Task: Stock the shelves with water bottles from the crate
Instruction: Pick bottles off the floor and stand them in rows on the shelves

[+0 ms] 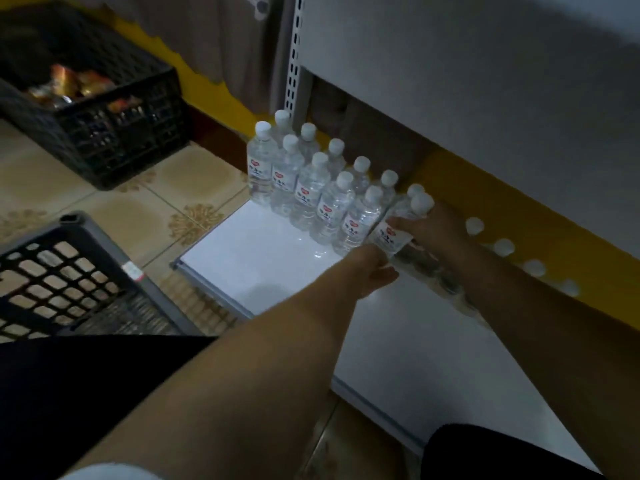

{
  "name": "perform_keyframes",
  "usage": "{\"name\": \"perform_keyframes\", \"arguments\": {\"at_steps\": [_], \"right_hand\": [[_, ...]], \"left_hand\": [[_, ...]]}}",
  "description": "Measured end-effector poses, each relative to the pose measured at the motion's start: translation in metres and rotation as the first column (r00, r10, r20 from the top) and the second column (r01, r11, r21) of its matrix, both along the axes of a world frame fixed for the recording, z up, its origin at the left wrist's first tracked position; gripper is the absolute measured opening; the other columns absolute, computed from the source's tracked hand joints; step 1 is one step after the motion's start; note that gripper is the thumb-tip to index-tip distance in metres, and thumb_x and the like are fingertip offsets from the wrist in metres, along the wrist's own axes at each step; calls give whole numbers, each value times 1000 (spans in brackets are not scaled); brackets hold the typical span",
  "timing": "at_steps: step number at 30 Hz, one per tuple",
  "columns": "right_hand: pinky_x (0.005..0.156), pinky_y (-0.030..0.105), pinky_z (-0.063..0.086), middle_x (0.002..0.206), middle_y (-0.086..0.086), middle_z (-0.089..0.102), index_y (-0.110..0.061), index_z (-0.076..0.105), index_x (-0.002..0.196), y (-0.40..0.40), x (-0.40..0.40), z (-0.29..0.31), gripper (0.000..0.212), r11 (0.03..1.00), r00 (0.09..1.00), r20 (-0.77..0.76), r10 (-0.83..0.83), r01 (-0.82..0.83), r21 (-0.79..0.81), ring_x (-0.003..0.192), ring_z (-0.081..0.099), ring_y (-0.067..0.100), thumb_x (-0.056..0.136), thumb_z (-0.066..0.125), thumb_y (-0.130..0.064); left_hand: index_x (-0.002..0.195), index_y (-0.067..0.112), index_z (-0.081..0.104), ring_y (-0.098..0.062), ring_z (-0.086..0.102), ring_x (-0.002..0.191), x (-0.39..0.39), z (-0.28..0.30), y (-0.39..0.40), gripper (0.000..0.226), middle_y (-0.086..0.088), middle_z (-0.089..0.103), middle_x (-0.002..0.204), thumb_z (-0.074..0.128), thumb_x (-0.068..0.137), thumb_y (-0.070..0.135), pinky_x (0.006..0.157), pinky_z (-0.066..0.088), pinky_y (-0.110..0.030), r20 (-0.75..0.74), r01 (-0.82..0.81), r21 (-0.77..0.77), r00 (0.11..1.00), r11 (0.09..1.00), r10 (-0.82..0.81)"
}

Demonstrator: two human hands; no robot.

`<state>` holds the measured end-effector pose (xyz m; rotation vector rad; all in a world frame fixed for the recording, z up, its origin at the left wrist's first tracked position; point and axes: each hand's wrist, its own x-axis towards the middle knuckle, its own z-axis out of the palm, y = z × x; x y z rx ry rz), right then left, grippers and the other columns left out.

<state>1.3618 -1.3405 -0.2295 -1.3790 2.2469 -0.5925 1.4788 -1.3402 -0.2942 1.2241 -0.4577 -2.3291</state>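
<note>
Several clear water bottles with white caps stand in two rows (pixel 313 183) on the white bottom shelf (pixel 263 261). My right hand (pixel 433 226) grips the upper part of a tilted water bottle (pixel 398 226) at the right end of the front row. My left hand (pixel 372 268) holds the same bottle at its base. More white caps (pixel 504 247) show in the back row behind my right arm. The dark crate (pixel 62 271) lies at the lower left; its inside is not visible.
A black crate (pixel 114 133) holding orange packets sits on the tiled floor at the upper left. A white upper shelf (pixel 485 81) overhangs the bottles, with a perforated metal upright (pixel 294 53) at its left end. A yellow strip runs along the wall.
</note>
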Motion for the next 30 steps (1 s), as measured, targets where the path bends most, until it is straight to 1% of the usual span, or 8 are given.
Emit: {"name": "perform_keyframes", "arguments": {"at_steps": [4,8,14,18,21,24,27,30], "right_hand": [[80,38,53,103,7,69,-10,66,109,-10,-2,-25,44,999,999,-52,11,-13,-37,94,64,26,80,75,-41],[85,44,53,102,13,70,-5,66,104,-19,-3,-39,40,999,994,-105,-19,15,-39,94,65,30,81,74,-37],[79,30,45,107,11,68,-6,65,109,-23,1,-42,31,989,995,-59,-81,74,-125,100,62,28,86,69,-25],[85,33,47,113,14,67,-6,64,113,-26,0,-40,31,981,989,-101,-109,90,-174,105,62,28,87,70,-20],[87,33,46,115,14,67,-6,64,114,-26,-2,-40,29,978,991,-93,-100,81,-192,107,61,28,88,68,-17],[88,31,44,119,13,65,-7,62,119,-26,-2,-38,32,987,986,-150,-68,45,-156,111,59,27,89,67,-17],[91,31,44,126,13,61,-8,55,128,-23,-3,-34,44,994,980,-199,-22,0,-107,116,57,28,89,68,-24],[94,35,43,135,16,49,-9,45,138,-9,-5,-18,56,998,948,-318,-14,-6,-63,123,50,31,92,63,-36]], "left_hand": [[136,9,47,-21,52,87,-23,-22,-6,59,-10,52,112,40,82,-15,89,54,-39,-92,-70,22,993,997,71],[126,19,54,-16,50,89,-19,-34,-7,55,-3,52,104,40,84,-13,99,50,-42,-81,-19,-24,997,1000,17],[128,27,54,-12,44,75,-15,-46,-6,53,0,48,91,43,88,-6,101,48,-46,-57,26,-83,998,996,-31],[142,41,38,-17,49,107,-11,-51,-3,72,6,47,99,42,90,-9,93,51,-40,-24,83,-127,996,988,-86],[147,39,33,-9,47,92,-11,-55,-3,73,12,42,87,45,92,-7,87,52,-37,46,158,-191,987,969,-152],[147,32,31,-13,49,105,-12,-56,-4,64,9,46,104,47,95,-2,103,45,-43,141,235,-241,968,941,-206],[148,24,33,-23,45,126,-13,-48,0,58,-4,48,129,53,96,7,104,45,-44,234,274,-172,944,946,-232],[155,16,20,-30,43,134,-17,-26,13,61,-11,37,152,47,101,22,104,45,-42,545,607,-260,734,751,-404]]}}
